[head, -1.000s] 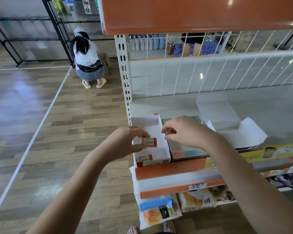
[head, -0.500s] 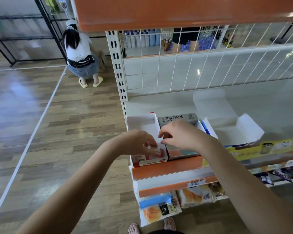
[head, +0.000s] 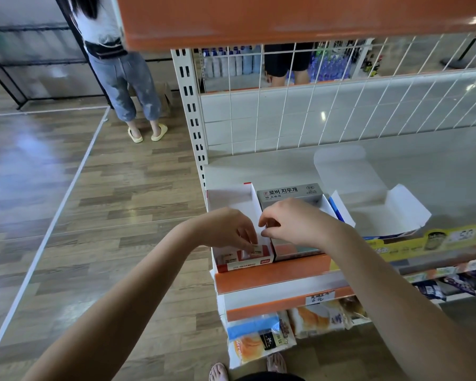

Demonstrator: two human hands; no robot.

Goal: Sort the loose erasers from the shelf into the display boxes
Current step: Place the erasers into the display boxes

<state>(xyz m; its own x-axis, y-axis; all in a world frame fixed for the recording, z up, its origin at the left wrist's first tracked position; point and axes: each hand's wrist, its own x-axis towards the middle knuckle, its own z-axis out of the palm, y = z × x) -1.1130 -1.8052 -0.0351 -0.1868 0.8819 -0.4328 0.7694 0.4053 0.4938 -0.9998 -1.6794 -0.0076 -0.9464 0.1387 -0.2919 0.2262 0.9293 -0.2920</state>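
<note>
My left hand (head: 228,232) pinches an eraser (head: 254,250) down inside the red-and-white display box (head: 231,199); my right hand (head: 294,224) hovers curled over the grey box (head: 289,192) beside it.

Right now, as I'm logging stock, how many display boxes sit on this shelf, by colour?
Red-and-white box: 1
Grey box: 1
Blue-and-white open box: 1
Total: 3

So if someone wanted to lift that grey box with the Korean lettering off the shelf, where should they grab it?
Probably by the two long side walls of the grey cardboard display box, from above. Its front is under the right hand, and it sits tight against the red-and-white cardboard box, leaving little finger room there.
</note>
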